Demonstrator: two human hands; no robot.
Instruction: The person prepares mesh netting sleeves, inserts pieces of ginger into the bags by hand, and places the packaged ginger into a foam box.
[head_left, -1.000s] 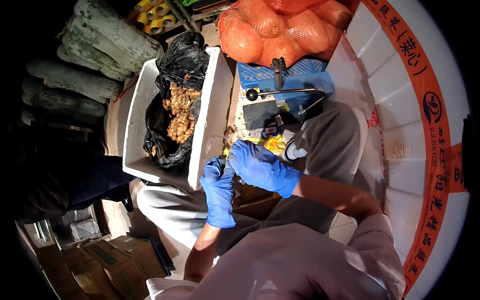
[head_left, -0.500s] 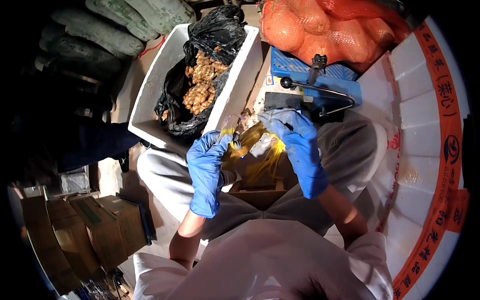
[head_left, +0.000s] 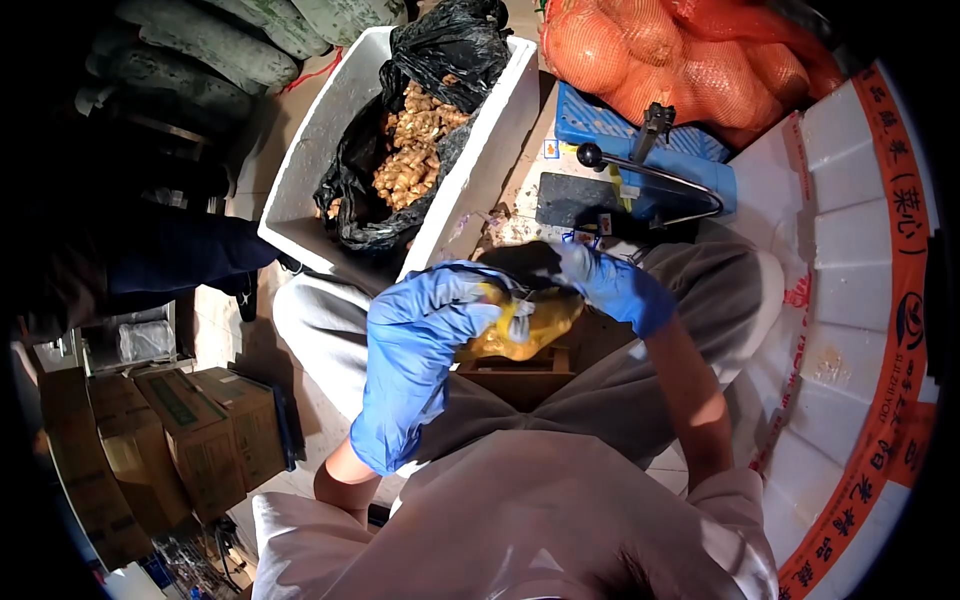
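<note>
Both my hands wear blue gloves and are raised above my lap. A yellow mesh bag (head_left: 530, 335) is spread between them, its body hanging below. My left hand (head_left: 445, 305) grips the bag's left side, with fingers curled at its mouth. On the other side, my right hand (head_left: 605, 285) pinches the bag's right edge. A dark patch sits between the hands; whether it is shadow or the bag's opening I cannot make out. Beyond them, knobby ginger (head_left: 410, 145) lies in a black plastic bag (head_left: 450, 50) inside a white foam box (head_left: 480, 150).
At the right of the foam box stands a blue device (head_left: 690, 180) with a black-knobbed lever (head_left: 650, 170). Red mesh sacks (head_left: 660, 60) of round produce lie behind it. A white foam wall with orange tape (head_left: 890, 300) borders the right. Cardboard boxes (head_left: 180, 430) and large green gourds (head_left: 210, 50) are leftward.
The yellow mesh bag, bunched and stringy before, is now spread wider. My left hand has moved slightly right and turned into its mouth; my right hand has rotated. The view has shifted slightly.
</note>
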